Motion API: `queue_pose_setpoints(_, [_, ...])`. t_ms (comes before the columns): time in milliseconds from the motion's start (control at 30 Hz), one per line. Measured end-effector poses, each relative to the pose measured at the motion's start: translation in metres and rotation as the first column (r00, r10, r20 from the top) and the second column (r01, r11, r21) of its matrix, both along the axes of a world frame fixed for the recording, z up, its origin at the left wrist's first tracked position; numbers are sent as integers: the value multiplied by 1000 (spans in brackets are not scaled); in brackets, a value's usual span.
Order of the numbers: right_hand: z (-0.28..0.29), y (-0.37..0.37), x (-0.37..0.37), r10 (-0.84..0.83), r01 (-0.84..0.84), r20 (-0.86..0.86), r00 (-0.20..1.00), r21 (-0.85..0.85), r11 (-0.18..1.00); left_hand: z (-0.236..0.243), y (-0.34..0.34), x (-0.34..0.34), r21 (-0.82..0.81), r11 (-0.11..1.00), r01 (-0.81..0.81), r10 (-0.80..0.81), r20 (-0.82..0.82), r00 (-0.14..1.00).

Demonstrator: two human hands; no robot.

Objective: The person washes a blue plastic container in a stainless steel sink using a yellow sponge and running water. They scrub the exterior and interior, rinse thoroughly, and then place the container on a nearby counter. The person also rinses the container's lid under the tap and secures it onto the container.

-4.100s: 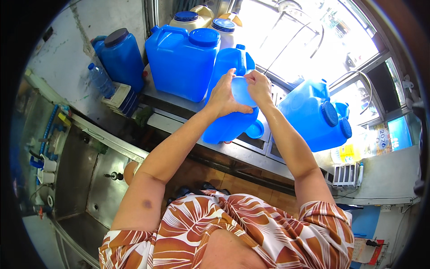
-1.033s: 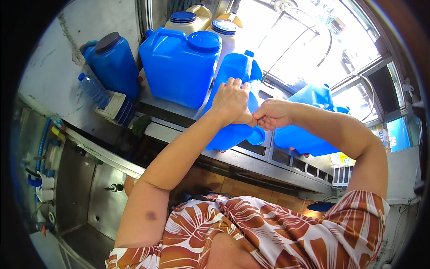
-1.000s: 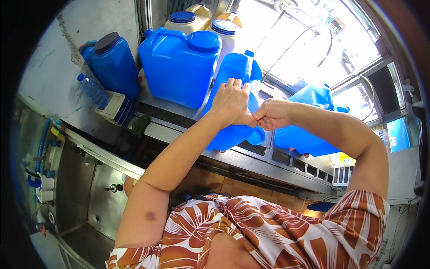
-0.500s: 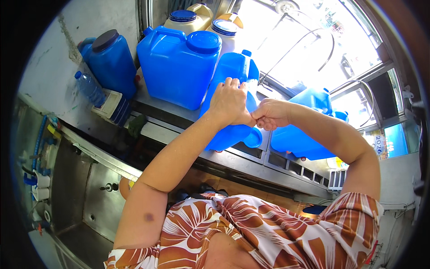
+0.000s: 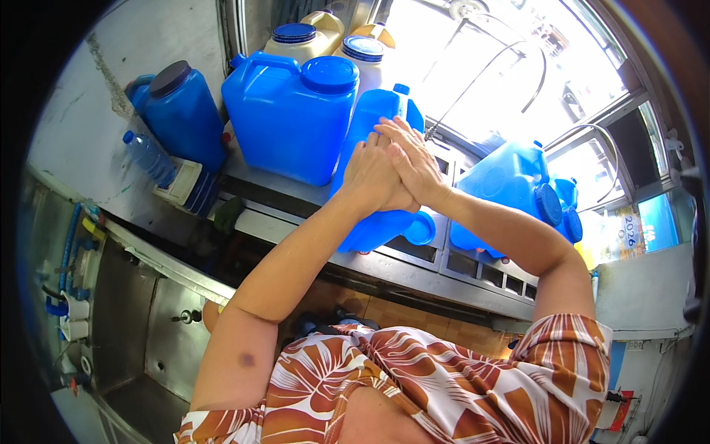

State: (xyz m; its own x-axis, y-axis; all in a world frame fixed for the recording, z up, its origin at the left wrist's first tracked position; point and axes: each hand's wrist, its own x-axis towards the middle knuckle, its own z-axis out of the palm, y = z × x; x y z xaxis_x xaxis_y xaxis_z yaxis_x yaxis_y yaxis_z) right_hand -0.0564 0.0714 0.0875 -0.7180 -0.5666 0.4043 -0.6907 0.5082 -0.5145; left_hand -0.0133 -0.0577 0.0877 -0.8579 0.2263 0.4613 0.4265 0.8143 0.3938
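My left hand (image 5: 370, 177) is over the middle blue plastic jug (image 5: 370, 233), its fingers bent over something on the jug that the hands hide. My right hand (image 5: 418, 164) lies across the left one, palm down, with its fingers stretched out over the left fingers. A small blue cap (image 5: 401, 89) sits at the far top of this jug. Near its front lower edge is a round blue lid (image 5: 420, 229); whether it is attached cannot be seen.
A large blue jug (image 5: 288, 122) stands to the left, with cream jugs (image 5: 296, 44) behind. Farther left are a darker blue jug (image 5: 185, 111) and a plastic bottle (image 5: 150, 158). Blue jugs (image 5: 495, 196) stand right on the metal counter (image 5: 384, 270). A steel sink (image 5: 166, 322) is lower left.
My right hand has gone from a closed grip beside the left thumb to lying flat across the left hand. The left hand stays over the jug.
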Motion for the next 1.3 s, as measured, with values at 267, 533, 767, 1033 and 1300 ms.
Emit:
queue_pose_setpoints(267, [19,-2,9,25,-26,129,991,11,1000,-3,0,0,67,998,7,-5,-26,1000])
queue_pose_setpoints(533, [23,-3,9,-4,-2,182,983,30,1000,3,-5,2,92,995,40,-42,19,999])
queue_pose_setpoints(767, [18,-8,-3,28,-30,166,986,13,999,2,-10,-8,86,995,45,-48,27,999])
queue_pose_setpoints(1033, [17,-4,-10,49,-42,124,991,-63,997,-5,-1,-18,141,990,4,7,-76,997])
queue_pose_setpoints(1300, [8,-24,-18,-164,170,127,978,-38,985,1,-25,-44,-119,982,148,-135,109,985])
